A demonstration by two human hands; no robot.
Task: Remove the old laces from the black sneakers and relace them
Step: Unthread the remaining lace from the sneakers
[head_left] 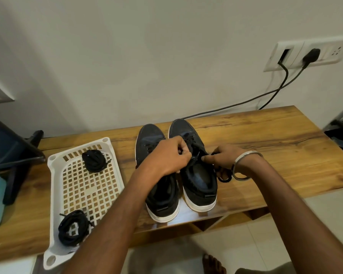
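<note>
On the wooden tabletop near the wall, two black sneakers stand side by side. Left hand and right hand each pinch the lace on the right sneaker. Pulling unevenly could probably tighten a knot.

Both hands pinch the right sneaker's lace.

head view | looks forward and down | close above table | wall behind
</note>
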